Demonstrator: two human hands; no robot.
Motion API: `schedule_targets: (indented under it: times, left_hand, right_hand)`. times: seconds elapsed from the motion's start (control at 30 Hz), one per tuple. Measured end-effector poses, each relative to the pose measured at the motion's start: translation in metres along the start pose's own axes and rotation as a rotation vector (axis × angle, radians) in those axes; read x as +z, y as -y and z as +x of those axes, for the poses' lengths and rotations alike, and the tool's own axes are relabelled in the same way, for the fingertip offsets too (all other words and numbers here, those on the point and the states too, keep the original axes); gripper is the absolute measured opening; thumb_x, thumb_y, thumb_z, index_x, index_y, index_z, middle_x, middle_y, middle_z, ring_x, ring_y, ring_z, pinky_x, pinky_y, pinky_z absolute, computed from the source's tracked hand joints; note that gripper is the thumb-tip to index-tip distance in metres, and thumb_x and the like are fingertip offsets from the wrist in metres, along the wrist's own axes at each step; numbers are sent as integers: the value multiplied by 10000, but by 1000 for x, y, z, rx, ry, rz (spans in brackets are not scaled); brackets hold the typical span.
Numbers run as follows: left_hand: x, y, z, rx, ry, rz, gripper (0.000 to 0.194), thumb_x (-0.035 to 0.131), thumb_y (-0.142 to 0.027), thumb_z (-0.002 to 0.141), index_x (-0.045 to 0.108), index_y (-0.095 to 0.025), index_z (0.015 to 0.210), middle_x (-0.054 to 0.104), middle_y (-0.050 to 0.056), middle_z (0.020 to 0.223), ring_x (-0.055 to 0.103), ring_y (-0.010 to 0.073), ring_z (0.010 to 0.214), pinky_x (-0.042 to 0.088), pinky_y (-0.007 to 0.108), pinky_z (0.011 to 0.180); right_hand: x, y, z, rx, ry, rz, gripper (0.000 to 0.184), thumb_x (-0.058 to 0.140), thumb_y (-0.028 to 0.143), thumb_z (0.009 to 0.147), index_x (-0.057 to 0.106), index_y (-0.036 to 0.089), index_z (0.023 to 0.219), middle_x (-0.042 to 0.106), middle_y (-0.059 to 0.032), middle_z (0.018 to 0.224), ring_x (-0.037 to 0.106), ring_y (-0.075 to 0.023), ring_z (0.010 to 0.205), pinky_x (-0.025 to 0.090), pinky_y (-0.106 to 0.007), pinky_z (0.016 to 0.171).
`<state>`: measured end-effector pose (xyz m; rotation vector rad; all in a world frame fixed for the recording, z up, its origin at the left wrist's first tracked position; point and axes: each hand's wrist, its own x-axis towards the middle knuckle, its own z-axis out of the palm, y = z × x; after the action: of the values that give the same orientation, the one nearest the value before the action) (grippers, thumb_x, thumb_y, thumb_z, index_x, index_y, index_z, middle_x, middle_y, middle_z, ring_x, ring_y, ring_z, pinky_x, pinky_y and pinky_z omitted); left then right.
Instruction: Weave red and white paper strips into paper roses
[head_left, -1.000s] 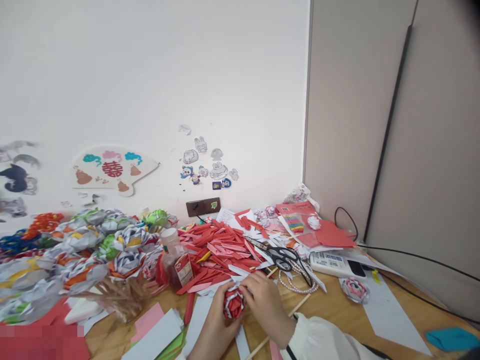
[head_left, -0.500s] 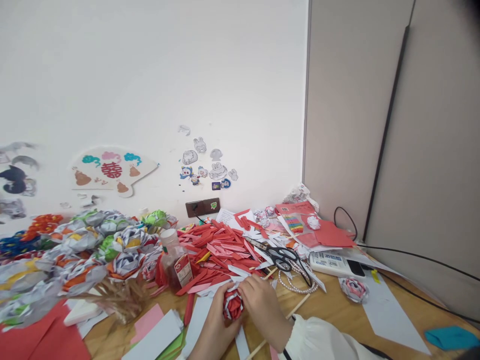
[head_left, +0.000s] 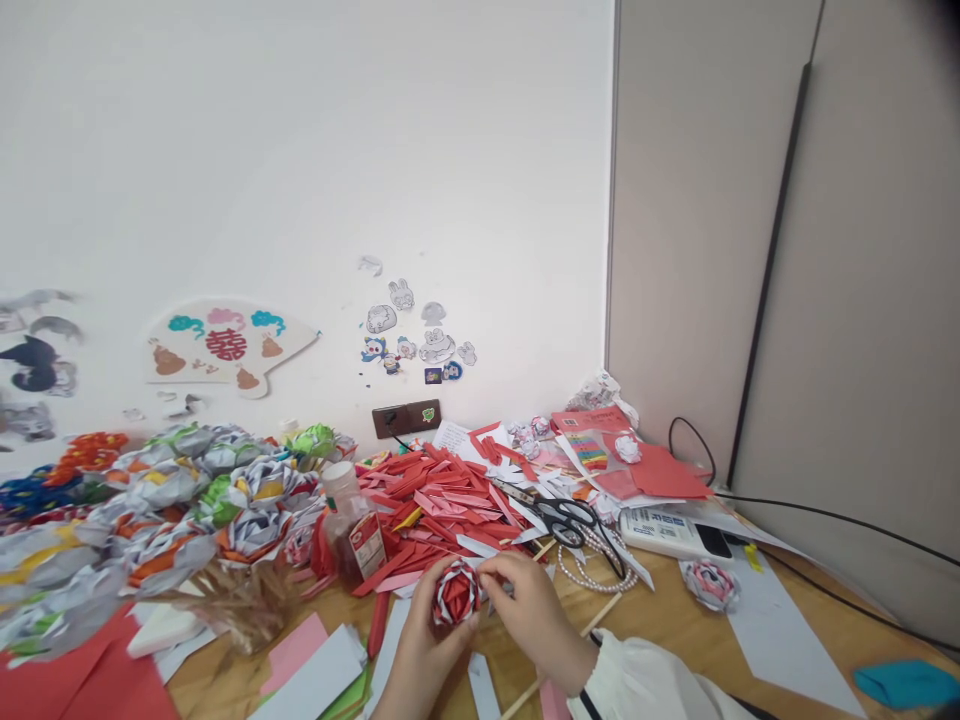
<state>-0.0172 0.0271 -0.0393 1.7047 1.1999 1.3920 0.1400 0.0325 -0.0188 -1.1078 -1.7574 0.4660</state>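
Note:
A red-and-white folded paper flower [head_left: 457, 592] sits in my left hand [head_left: 424, 640], whose fingers curl round its left side and underneath. My right hand [head_left: 529, 610] is just to the right of the flower, thumb and fingertips pinched close to its edge. Whatever lies in that pinch is too small to make out. Behind both hands spreads a heap of red and pink paper strips [head_left: 450, 490]. A wooden stick [head_left: 604, 612] lies partly under my right forearm, and a white paper strip [head_left: 484, 685] rests between my wrists.
Black-handled scissors [head_left: 566, 520] lie on a pearl string [head_left: 581, 583] at the right. A jar [head_left: 349, 530] stands left of the strips, near many paper flowers [head_left: 255, 485] and bundled sticks [head_left: 244, 600]. Further right are a white bottle [head_left: 660, 530] and another flower [head_left: 710, 585].
My right hand has drawn slightly right, off the flower's top to its edge. The flower has turned in my left hand, showing more of its red-and-white face.

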Motion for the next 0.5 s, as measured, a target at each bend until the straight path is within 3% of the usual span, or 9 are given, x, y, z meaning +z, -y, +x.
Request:
schedule_targets:
  times: [0.13,0.27,0.4,0.5]
  left_hand:
    - [1,0,1,-60,17,-70,582,661,-281,650,448,-185,1183,502,156,1292,427,321,1240,340,460,1030]
    - [4,0,0,-24,-20,-86,668,715,-259,587,422,-200,1184,506,143,1270,440,320,1226,362,450,1015]
    - [2,1,1,8,-183,36,582,706,-219,571,445,-186,1090,570,114,1103,557,294,1064,437,464,928]
    - [-2,2,4,42,-190,63,487,696,-228,587,498,-190,1031,613,93,1021,599,279,984,469,459,884]
  right_hand:
    - [1,2,-2,-15,-4,17,214,520,76,782,688,191,847,687,-42,849,609,-192,825,433,-285,748]
    - [1,6,-5,-77,-1,9,226,518,71,772,687,187,865,687,-52,847,611,-199,824,443,-300,754]
    - [1,6,-5,-114,17,42,225,530,71,768,687,197,868,687,-47,845,615,-190,816,452,-292,747]
    - [3,5,-5,-122,23,47,225,538,79,769,689,197,889,686,-53,842,617,-188,801,461,-291,743]
